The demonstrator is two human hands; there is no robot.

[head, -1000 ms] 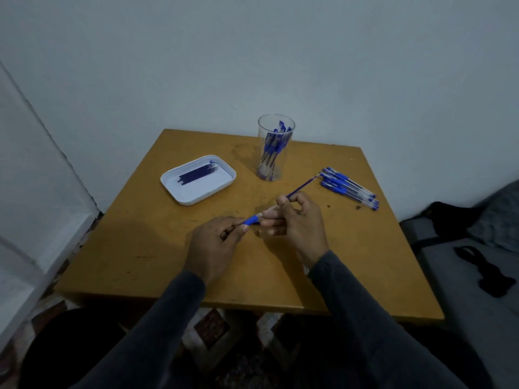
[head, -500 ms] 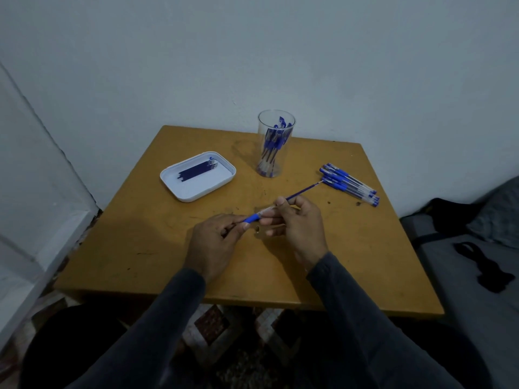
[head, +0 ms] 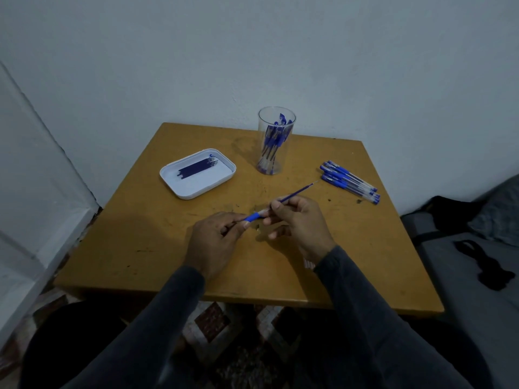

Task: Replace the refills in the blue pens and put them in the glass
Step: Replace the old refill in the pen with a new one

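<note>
the left hand (head: 216,240) pinches the pen barrel (head: 254,216) by its blue grip end, fingers curled round the part that is hidden in the palm. the right hand (head: 300,223) pinches the refill (head: 296,192) between thumb and fingertips just where it leaves the barrel's mouth; the rest of the thin blue rod sticks out up and to the right, its tip in the air above the table (head: 140,234). whether the refill is on its way in or out i cannot tell from here.

to do this well, i would say keep rod and barrel in one straight line, since so thin a rod will likely bow if pushed at an angle. hold it close to the mouth, as now, and move it in short strokes. a tiny dark bit (head: 257,227) lies on the table just under the hands; it may be a loose pen part, worth not losing.

farther out, the white tray (head: 179,186) on the left holds a row of dark refills (head: 198,167). the glass (head: 276,116) stands at the back with blue pens (head: 272,141) upright in it. a bunch of waiting pens (head: 349,182) lies to the right, well apart from the glass.
</note>
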